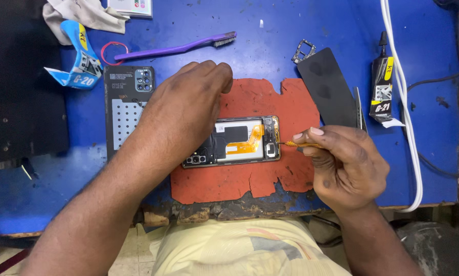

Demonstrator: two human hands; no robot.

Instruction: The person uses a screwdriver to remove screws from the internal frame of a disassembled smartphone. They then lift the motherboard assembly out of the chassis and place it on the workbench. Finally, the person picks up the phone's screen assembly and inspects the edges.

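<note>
Orange-handled tool (302, 145) pinched in the right hand (342, 166), tip at the opened phone (239, 142); the left hand (181, 115) presses flat on the phone, grasping nothing.

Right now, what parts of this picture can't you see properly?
All in the head view:
- The left part of the opened phone is hidden under the left hand.
- The tip of the orange tool at the phone's edge is too small to make out; its handle is hidden inside the right hand.
- The white cable runs off the top edge.
- The grey cloth is cut off by the top edge.
</note>
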